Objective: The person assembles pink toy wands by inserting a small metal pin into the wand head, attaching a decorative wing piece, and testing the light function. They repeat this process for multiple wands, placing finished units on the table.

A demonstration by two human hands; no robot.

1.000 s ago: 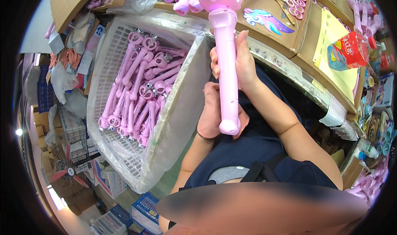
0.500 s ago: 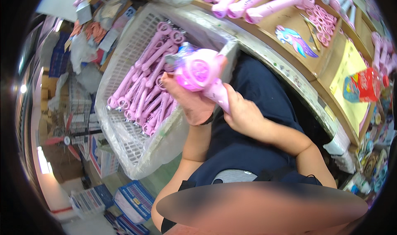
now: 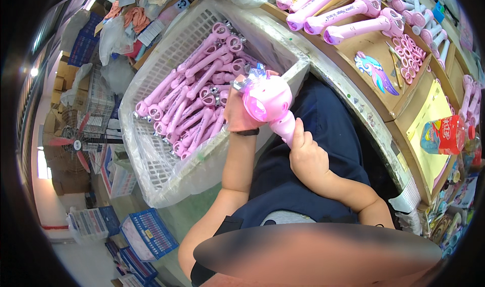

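Over my lap I hold a pink toy wand [image 3: 268, 97], with a rounded, horned head at its top and a spiral-shaped handle. Silvery-blue shiny film shows at the head's far left side. My right hand [image 3: 309, 158] is closed round the lower handle. Against the left side of the head lies my left hand [image 3: 237, 113], its fingers mostly hidden behind the toy. Just left of it, a white plastic crate [image 3: 146, 171] lined with clear film holds a pile of pink wand handles [image 3: 177, 97] with ring-shaped ends.
On the bench at right, a cardboard tray [image 3: 353, 95] bears larger pink wands [image 3: 364, 27], small pink rings [image 3: 408, 52] and a winged cutout [image 3: 376, 72]. A red-labelled bottle [image 3: 444, 134] lies on yellow paper [image 3: 429, 110]. Blue boxes [image 3: 149, 234] sit at lower left.
The toy wand has turned in my hands, so its head faces another way. It sits slightly lower and further right in the picture. The view has shifted a little too.
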